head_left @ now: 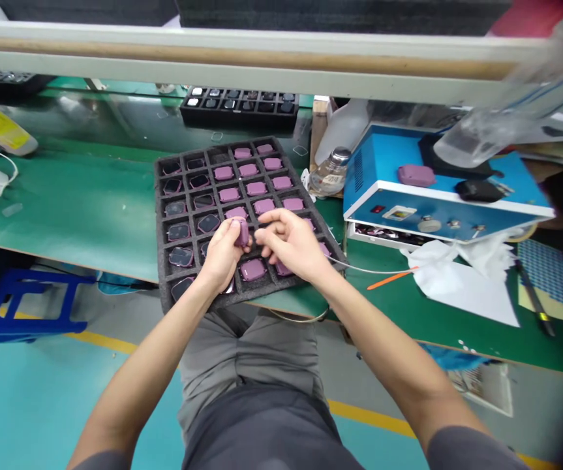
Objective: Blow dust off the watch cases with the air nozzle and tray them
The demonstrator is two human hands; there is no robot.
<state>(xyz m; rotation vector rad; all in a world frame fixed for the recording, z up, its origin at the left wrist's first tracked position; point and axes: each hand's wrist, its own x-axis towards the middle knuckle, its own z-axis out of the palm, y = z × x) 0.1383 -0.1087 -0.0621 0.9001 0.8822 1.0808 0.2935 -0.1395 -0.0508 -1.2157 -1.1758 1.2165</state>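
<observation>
A dark foam tray (164, 258) with square compartments lies on the green bench, its near edge at the bench front. Purple watch-like cases (253, 269) fill many compartments at the middle and right. Dark-faced pieces (181, 256) sit in the left columns. Above the tray's near half, my left hand (223, 254) pinches a purple case (242, 233) between thumb and fingers. Just right of that case is my right hand (291, 243), fingers bent and apart, with nothing visible in them.
On the right stands a blue machine (398, 163) with a purple case (417, 175) on top. A glass jar (331, 171), an orange stick (391, 279), a thin cable and white paper (471, 294) lie nearby. A black tray (239, 117) is behind; a shelf bar (242, 62) crosses above.
</observation>
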